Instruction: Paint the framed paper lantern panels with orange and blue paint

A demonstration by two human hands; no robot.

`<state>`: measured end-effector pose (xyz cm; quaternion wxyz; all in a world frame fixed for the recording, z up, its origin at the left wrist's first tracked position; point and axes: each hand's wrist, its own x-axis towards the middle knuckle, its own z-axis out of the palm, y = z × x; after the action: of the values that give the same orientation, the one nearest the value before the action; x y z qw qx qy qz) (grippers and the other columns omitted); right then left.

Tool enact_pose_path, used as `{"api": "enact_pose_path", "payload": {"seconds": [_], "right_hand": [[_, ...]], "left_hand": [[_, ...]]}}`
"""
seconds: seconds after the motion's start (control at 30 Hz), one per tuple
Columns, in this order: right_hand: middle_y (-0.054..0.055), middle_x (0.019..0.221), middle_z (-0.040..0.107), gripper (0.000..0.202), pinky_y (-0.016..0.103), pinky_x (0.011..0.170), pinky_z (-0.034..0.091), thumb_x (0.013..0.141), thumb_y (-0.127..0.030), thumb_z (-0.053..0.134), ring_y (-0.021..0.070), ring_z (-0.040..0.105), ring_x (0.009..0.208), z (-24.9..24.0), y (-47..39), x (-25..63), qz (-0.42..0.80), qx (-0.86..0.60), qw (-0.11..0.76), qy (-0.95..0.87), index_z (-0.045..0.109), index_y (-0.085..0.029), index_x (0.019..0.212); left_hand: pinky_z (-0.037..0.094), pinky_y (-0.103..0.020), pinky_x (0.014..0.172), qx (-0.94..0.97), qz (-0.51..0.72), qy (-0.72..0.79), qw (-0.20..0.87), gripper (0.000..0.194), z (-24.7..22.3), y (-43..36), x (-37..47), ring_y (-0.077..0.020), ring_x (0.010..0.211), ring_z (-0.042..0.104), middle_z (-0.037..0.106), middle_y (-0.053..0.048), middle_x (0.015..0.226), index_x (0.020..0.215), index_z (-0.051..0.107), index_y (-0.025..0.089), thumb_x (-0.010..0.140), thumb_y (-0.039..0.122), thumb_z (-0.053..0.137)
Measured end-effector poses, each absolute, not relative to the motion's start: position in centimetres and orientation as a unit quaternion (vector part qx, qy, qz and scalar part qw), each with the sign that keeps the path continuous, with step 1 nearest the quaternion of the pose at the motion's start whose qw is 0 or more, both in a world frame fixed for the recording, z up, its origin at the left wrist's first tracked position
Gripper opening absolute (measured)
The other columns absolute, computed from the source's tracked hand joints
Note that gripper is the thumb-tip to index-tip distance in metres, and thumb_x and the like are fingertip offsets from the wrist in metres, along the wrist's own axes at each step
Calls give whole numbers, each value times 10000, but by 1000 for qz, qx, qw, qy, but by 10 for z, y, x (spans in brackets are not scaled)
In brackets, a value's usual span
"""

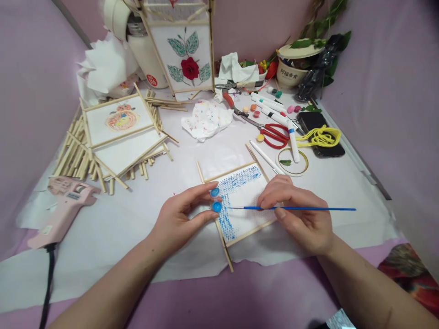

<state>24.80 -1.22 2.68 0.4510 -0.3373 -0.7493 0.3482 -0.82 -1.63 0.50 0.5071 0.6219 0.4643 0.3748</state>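
My right hand pinches a thin blue paintbrush, its tip pointing left over the panel. Between the fingers of my left hand is a small paint pot of blue paint, with its flipped lid beside it. Both hands are over a white panel in a frame of wooden sticks. Rows of small blue dabs run along the panel's far and left sides. The brush tip is close to the pot and the left blue strip; whether it touches the panel I cannot tell.
A pink glue gun and wooden sticks lie left, near a framed drawing. Behind stands a rose-decorated frame. Crumpled tissue, red-handled scissors, white markers, tape and a phone lie beyond the panel.
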Motion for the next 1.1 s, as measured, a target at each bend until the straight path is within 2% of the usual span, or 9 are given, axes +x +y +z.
{"api": "enact_pose_path", "payload": {"seconds": [0.2,0.5,0.73,0.93,1.1], "right_hand": [[31,834,697,205,424,786,378,802,-111,519,180,623,745,27,-16,242,323,-318,426,-783,638,-199,943],[26,830,707,203,420,786,376,797,-104,518,173,627,743,28,-16,240,313,-318,416,-792,633,-197,936],[21,833,706,206,422,793,371,801,-103,527,174,624,744,27,-16,240,323,-319,412,-790,642,-201,941],[26,801,701,213,413,793,398,866,-148,490,180,605,741,27,-14,245,373,-343,464,-727,663,-212,974],[29,776,697,209,393,750,434,867,-159,484,199,598,764,24,-11,249,396,-400,464,-684,680,-225,896]], "left_hand": [[565,-343,953,670,343,464,468,492,-1,-18,-11,-211,999,715,742,-25,1095,1275,605,314,808,273,756],[569,-329,948,701,321,473,427,496,-1,-17,-11,-205,982,720,751,-17,1081,1279,604,308,807,297,756],[569,-338,953,691,325,469,444,496,-1,-18,-12,-210,987,720,747,-28,1091,1278,606,300,806,287,757],[561,-396,967,650,346,480,476,486,4,-17,-9,-238,992,715,748,-50,1058,1264,619,275,798,269,757],[569,-417,951,601,377,479,516,472,9,-17,-6,-236,970,716,757,-56,994,1232,632,239,780,240,769]]}}
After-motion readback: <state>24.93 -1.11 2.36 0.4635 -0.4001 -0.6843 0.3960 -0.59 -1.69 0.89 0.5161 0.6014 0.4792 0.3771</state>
